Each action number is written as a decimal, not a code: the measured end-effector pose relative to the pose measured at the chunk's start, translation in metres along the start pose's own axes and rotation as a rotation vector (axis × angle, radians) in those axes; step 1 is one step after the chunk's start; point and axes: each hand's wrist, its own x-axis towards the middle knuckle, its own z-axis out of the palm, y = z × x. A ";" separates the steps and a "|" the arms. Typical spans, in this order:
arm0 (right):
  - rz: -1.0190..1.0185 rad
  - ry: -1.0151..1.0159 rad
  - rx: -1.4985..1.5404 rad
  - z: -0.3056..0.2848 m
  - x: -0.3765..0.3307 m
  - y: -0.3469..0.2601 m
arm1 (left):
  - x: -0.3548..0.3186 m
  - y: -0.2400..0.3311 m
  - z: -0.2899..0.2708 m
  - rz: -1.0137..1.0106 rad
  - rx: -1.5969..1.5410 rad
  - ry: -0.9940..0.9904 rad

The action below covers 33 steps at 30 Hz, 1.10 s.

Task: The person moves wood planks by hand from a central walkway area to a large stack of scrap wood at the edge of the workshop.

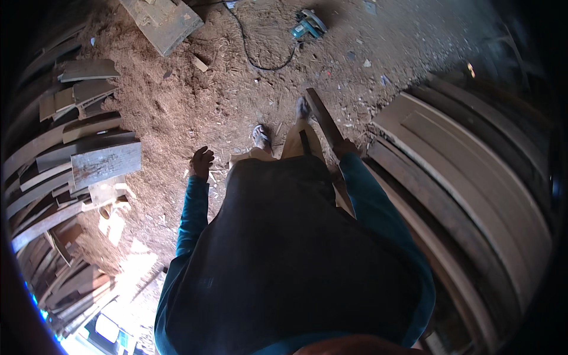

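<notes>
Here we look straight down at our own dark apron and blue sleeves, standing on a floor [177, 100] thick with sawdust. Our right hand [345, 147], right of centre, is closed around a narrow dark wooden board [320, 112] that slants up and to the left from the fist, its far end above our right shoe [303, 107]. Our left hand [202, 161], left of centre, hangs free with the fingers loosely curled and nothing in it, well apart from the board. Our left shoe [261, 137] shows between the two hands. At the top of the frame, a teal circular saw [309, 25] lies on the sawdust, its black cable [251, 53] looping down and left. Grey planks [103, 163] are stacked along the left edge, and long curved boards [461, 177] fill the right side.
</notes>
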 end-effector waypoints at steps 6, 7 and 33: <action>-0.050 -0.064 -0.084 -0.058 0.131 -0.030 | 0.018 0.017 0.090 -0.113 -0.093 0.164; -0.068 -0.110 -0.108 -0.061 0.151 -0.033 | 0.029 0.019 0.109 -0.153 -0.049 0.171; -0.281 0.047 0.162 0.113 0.362 0.019 | 0.672 -0.083 0.418 0.340 1.148 -0.038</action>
